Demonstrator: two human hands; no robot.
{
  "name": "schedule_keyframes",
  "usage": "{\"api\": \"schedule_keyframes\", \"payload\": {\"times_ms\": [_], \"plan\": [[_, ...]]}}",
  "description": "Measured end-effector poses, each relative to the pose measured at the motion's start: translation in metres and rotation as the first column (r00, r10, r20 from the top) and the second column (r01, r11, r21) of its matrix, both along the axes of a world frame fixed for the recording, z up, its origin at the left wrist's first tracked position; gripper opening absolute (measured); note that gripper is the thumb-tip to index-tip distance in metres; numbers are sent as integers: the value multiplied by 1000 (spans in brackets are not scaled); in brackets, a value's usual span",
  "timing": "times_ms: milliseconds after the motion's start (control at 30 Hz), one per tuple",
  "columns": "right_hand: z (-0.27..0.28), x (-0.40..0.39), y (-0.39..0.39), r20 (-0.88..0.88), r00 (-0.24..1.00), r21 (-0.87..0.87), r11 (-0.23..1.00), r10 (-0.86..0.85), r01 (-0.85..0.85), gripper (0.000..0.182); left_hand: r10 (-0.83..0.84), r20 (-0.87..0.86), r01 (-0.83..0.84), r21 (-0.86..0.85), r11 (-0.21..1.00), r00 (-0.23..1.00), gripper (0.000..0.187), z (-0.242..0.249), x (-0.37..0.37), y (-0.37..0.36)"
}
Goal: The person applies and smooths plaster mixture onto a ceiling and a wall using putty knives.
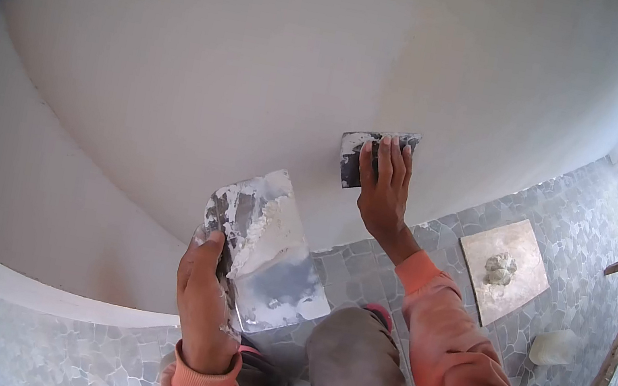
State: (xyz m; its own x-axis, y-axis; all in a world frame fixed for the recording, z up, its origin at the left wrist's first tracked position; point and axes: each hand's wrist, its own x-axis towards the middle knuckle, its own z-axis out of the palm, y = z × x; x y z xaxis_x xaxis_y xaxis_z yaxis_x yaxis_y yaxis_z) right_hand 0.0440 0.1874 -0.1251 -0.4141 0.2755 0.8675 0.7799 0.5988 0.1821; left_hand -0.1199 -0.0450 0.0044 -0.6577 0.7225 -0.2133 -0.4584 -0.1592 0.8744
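Right hand [384, 193] presses a small putty blade [374, 157] flat against the white wall [265, 63], fingers [386, 157] spread along its back. Left hand [205, 298] grips a broad hawk plate [271, 248] by its near edge, fingers closed, wet putty [258, 225] loaded on it. Blade appears thin, stiff and light; putty soft and liable to slide. A mixing board [505, 267] lies on the tiled floor [590, 224].

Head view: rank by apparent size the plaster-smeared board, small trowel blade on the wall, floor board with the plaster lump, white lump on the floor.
1. Plaster-smeared board in the left hand, though it is nearer the camera
2. Floor board with the plaster lump
3. Small trowel blade under the right hand
4. White lump, close to the blade, so unsure
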Motion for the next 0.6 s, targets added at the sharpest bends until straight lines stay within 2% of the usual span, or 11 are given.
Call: {"api": "schedule_keyframes", "payload": {"times_ms": [133,233,267,300,367,433,500,600], "plan": [[2,15,-34,0,998,-186,981,57,-56,51,-43,22,42,45,998,999,25,-5,-2,0],[40,35,-47,-57,982,-197,962,182,-190,51,-43,18,41,76,996,999,24,-20,-6,12],[73,39,-50,-67,978,-90,975,196,-201,51,-44,8,43,80,996,999,24,-21,-6,12],[110,41,-54,-90,979,-79,979,181,-188,52,-53,15,52,74,996,998,24,-18,-3,11],[170,43,-46,-134,980,64,988,146,-139,54,-74,26,72,63,995,997,23,-7,1,8],[214,38,-30,-191,972,216,972,136,-94,54,-79,0,78,69,995,997,22,-10,0,8],[241,29,-20,-185,977,200,977,109,-71,52,-80,-3,80,78,994,997,21,-10,-2,7],[232,6,-11,-144,989,192,981,15,13,50,-79,20,77,88,993,997,21,-12,-2,10]]}}
